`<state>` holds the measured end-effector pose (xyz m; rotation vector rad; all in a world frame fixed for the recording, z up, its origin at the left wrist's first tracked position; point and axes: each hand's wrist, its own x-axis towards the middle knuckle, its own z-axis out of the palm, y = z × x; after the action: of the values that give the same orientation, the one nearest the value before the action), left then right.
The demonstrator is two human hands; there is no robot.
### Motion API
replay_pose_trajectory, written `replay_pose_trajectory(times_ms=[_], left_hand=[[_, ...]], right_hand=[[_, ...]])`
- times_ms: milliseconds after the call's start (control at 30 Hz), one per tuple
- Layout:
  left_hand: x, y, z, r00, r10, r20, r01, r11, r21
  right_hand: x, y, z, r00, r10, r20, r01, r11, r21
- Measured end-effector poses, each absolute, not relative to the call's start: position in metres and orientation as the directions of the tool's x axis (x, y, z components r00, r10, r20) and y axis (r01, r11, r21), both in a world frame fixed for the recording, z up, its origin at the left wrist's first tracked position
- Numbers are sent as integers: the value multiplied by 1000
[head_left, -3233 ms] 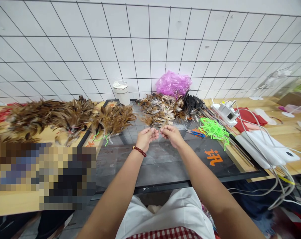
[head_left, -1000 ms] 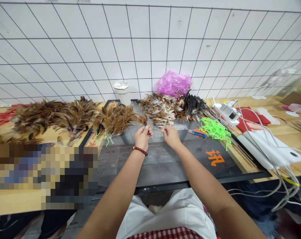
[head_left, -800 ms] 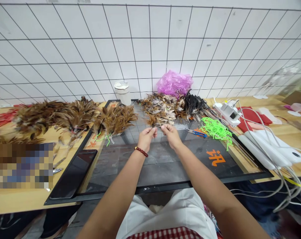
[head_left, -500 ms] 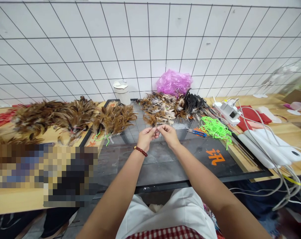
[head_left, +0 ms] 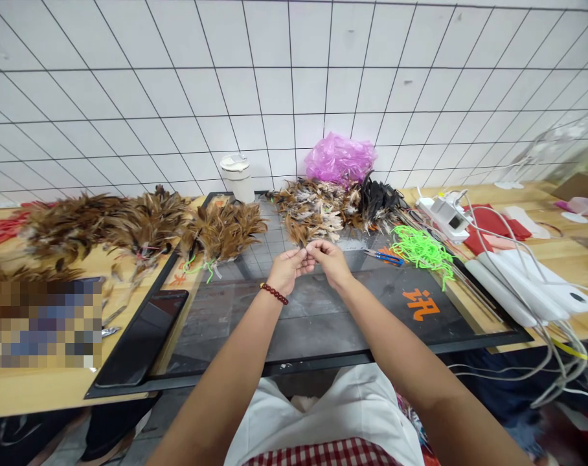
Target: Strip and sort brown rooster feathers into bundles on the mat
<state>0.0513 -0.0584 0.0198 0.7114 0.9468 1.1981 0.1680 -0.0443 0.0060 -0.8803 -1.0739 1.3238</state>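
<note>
My left hand [head_left: 289,268], with a red bead bracelet at the wrist, and my right hand [head_left: 327,257] meet fingertip to fingertip above the dark cutting mat [head_left: 323,317]. Both pinch a small bunch of brown feathers [head_left: 301,238] that sticks up between them. Just behind the hands lies a pile of mixed brown, white and black feathers [head_left: 323,207]. Tied brown feather bundles [head_left: 223,230] lie to the left on the mat's corner.
A long row of brown feather bundles [head_left: 100,223] covers the left bench. A white lidded cup [head_left: 238,176] and pink plastic bag [head_left: 340,158] stand by the tiled wall. Blue scissors [head_left: 382,257], neon green cord [head_left: 420,249], white devices and cables [head_left: 512,278] lie right. A black phone [head_left: 143,336] lies left.
My hands drew apart about a second ago, then came together again; now both pinch the feather bunch close over the mat. The view has tilted slightly.
</note>
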Motion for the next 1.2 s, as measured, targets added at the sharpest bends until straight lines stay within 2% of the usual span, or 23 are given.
replay_pose_trajectory(times_ms=[233,433,600,700,867,1000,1200], left_hand=[[49,-58,21,135,969,-209,-438,248,864],[40,-56,18,306,926,-219,-363,327,873],[38,-62,21,447,859,-251,-324,417,849],[38,-64,23,481,835,-268,-294,442,848],[39,-65,19,477,852,-216,-273,377,885],[46,-66,16,394,896,-206,-255,323,911],[52,-68,16,316,927,-203,-249,287,925]], right_hand=[[174,-37,4,-72,996,45,-306,21,-952],[187,-38,8,-404,913,55,-222,-40,-974],[192,-41,8,-485,874,-3,-245,-139,-960],[192,-41,7,-471,882,-8,-273,-154,-949],[188,-42,7,-349,936,-44,-310,-160,-937],[186,-42,7,-303,950,-75,-307,-172,-936],[188,-40,7,-361,928,-94,-278,-203,-939]])
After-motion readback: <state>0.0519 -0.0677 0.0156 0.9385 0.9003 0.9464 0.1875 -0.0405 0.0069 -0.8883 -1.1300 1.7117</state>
